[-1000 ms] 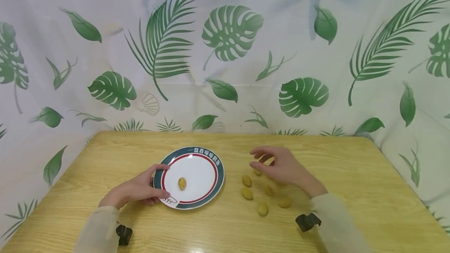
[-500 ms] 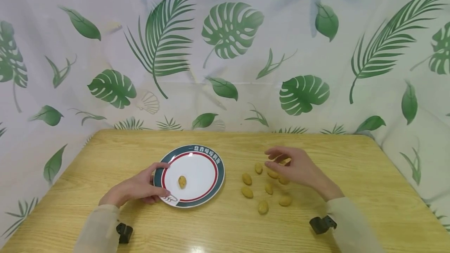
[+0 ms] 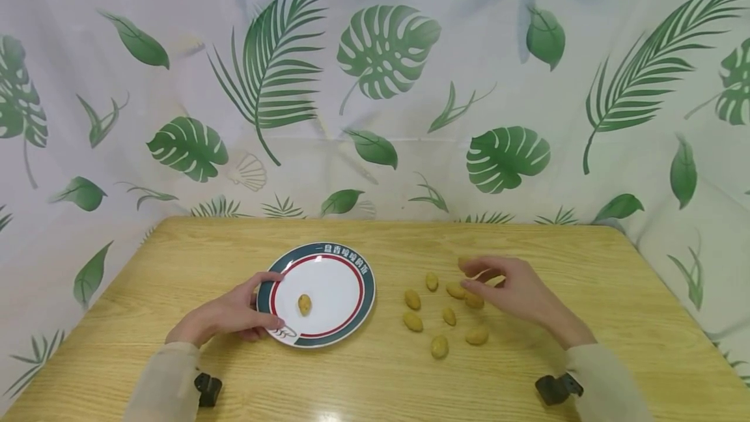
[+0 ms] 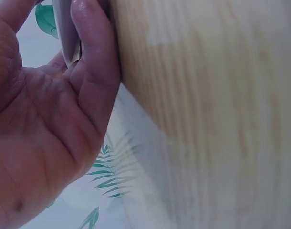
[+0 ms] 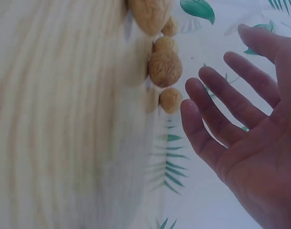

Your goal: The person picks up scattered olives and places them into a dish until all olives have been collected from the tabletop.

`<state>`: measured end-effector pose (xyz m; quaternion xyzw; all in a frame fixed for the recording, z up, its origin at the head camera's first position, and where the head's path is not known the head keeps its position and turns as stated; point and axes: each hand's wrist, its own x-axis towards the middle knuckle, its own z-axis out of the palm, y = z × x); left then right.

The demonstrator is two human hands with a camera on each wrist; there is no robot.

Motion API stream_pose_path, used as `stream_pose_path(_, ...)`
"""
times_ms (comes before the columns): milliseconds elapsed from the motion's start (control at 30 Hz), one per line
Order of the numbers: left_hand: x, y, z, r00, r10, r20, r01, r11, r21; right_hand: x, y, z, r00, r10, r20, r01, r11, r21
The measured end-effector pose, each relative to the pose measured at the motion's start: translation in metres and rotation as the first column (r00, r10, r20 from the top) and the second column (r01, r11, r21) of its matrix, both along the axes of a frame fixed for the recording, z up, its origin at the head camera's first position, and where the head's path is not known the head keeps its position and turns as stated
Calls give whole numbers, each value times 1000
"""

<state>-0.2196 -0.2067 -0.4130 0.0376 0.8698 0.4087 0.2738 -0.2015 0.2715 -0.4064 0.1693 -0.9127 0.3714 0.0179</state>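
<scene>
The white plate (image 3: 325,292) with a blue-green rim and red ring stands left of centre on the table. My left hand (image 3: 228,311) grips its left rim; in the left wrist view fingers (image 4: 95,57) curl beneath its edge. One small oval yellow-brown piece (image 3: 304,305), like a nut or dried fruit, lies on the plate. Several similar pieces (image 3: 413,322) are scattered right of it; up close such a piece (image 5: 165,68) looks wrinkled. My right hand (image 3: 512,288) hovers at their right side, fingers spread and holding nothing in the right wrist view. Its fingers partly cover one piece (image 3: 463,260).
The wooden table (image 3: 363,383) runs back to a pale cloth (image 3: 410,168) printed with green leaves. A small black camera (image 3: 208,389) sits at the left wrist, and another black camera (image 3: 558,388) at the right wrist.
My right hand has moved rightward over the scattered pieces, leaving more of them uncovered. The left hand and the plate keep their place.
</scene>
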Motion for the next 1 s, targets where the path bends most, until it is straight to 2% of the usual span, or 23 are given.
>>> stream_pose_path(267, 0, 0, -1, 1000, 0, -5, 0, 1000, -8, 5, 10, -3, 999, -3, 53, 1, 999, 47)
stream_pose_path(500, 0, 0, -2, 1000, 2, -13, -3, 1000, -17, 7, 16, -5, 998, 22, 53, -28, 993, 116)
stream_pose_path(1000, 1, 0, -1, 1000, 12, -8, -12, 1000, -16, 5, 16, -10, 996, 51, 72, -60, 989, 136)
